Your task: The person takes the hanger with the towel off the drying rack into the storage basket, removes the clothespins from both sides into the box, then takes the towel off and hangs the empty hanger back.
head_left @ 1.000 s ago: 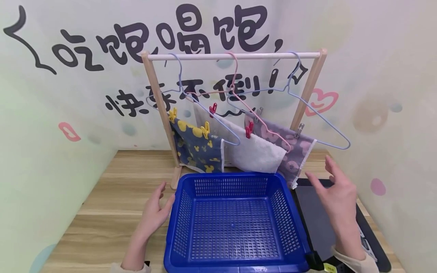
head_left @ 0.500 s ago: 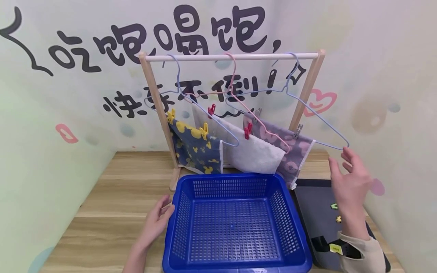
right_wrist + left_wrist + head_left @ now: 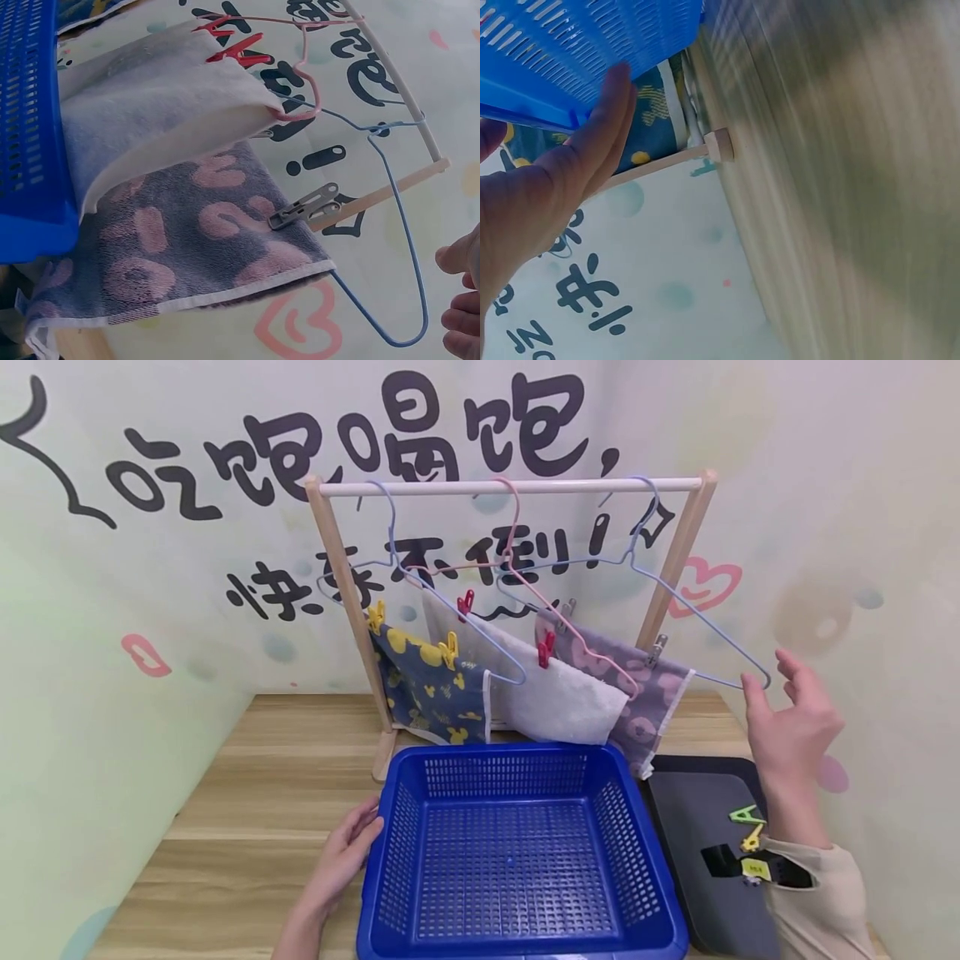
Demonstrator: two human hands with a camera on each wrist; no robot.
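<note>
One blue hanger [image 3: 410,238] — right hand [image 3: 797,727] nearby

A dark gray tray [image 3: 697,810] lies along the right edge of the wood-grain table [image 3: 255,793], a green clothespin [image 3: 746,815] and yellow clip [image 3: 752,838] near the tray's right edge. Past the table's back edge, a wall [image 3: 187,610] bears black Chinese lettering [image 3: 411,400].
</note>
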